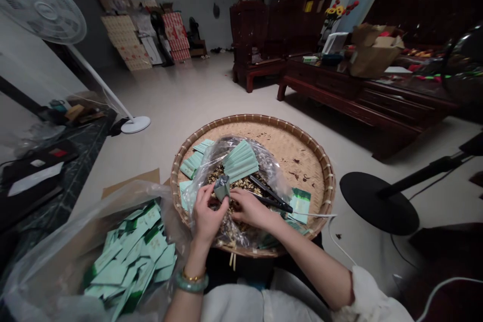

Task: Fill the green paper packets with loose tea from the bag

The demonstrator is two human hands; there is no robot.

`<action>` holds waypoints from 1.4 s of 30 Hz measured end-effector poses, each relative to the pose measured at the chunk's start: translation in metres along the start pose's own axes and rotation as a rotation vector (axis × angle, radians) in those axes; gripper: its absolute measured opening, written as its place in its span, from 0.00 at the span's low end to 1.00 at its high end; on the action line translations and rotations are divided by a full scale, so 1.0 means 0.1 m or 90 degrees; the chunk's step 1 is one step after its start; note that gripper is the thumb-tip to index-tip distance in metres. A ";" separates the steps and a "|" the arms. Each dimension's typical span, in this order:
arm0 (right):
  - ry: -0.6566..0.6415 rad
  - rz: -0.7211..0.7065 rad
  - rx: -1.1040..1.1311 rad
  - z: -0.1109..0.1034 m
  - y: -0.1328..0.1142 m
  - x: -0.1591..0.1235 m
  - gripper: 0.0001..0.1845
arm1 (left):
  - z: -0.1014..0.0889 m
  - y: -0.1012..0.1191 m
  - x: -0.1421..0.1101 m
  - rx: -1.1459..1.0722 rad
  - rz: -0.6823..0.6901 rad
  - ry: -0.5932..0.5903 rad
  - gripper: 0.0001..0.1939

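Observation:
Pinched upright in my left hand is a small green sachet, its silvery inner side showing at the top. My right hand is close against the sachet's right side, fingers curled over the dried tea mix; what they pinch is hidden. This dark and pale yellow mix lies in a clear plastic bag on a round woven bamboo tray. A fanned stack of green sachets rests on the mix. Beside my right hand lies a black tong-shaped tool with a white cord.
Left of the tray, a plastic-lined box holds many green sachets. A white standing fan is at the left, and a black round stand base at the right. Beyond are a dark wooden table and stacked cartons.

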State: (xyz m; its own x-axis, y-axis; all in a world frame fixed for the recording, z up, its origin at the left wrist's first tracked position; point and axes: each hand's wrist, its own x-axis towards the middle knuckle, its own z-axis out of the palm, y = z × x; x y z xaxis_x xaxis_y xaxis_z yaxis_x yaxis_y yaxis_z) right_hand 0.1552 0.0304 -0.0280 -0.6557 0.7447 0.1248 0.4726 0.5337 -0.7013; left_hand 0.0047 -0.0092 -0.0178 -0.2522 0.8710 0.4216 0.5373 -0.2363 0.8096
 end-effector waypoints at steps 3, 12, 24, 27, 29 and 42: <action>-0.070 -0.015 -0.097 -0.03 -0.04 -0.02 0.25 | -0.01 0.00 0.00 -0.002 -0.003 0.003 0.16; -0.089 0.152 -0.216 -0.17 -0.20 -0.22 0.33 | 0.00 -0.02 0.00 -0.007 0.003 -0.007 0.16; -0.046 0.076 -0.040 -0.02 -0.10 -0.09 0.19 | 0.02 -0.01 0.01 -0.007 0.010 -0.015 0.16; -0.004 0.066 -0.010 -0.06 -0.06 -0.12 0.15 | 0.03 -0.02 0.01 -0.009 0.012 -0.019 0.18; 0.027 0.072 0.013 -0.12 -0.05 -0.13 0.13 | 0.03 -0.03 0.01 -0.007 0.016 -0.024 0.19; 0.176 0.068 0.144 -0.88 -0.31 -0.22 0.10 | 0.06 -0.02 0.01 0.033 0.081 -0.097 0.24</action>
State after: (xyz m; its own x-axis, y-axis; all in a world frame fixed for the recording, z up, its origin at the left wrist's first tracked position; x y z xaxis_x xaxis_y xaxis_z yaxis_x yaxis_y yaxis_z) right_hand 0.2069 0.0326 0.0529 -0.4112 0.8882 0.2050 0.3676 0.3673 -0.8544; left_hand 0.0082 -0.0052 -0.0217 -0.0573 0.8917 0.4489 0.5992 -0.3290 0.7299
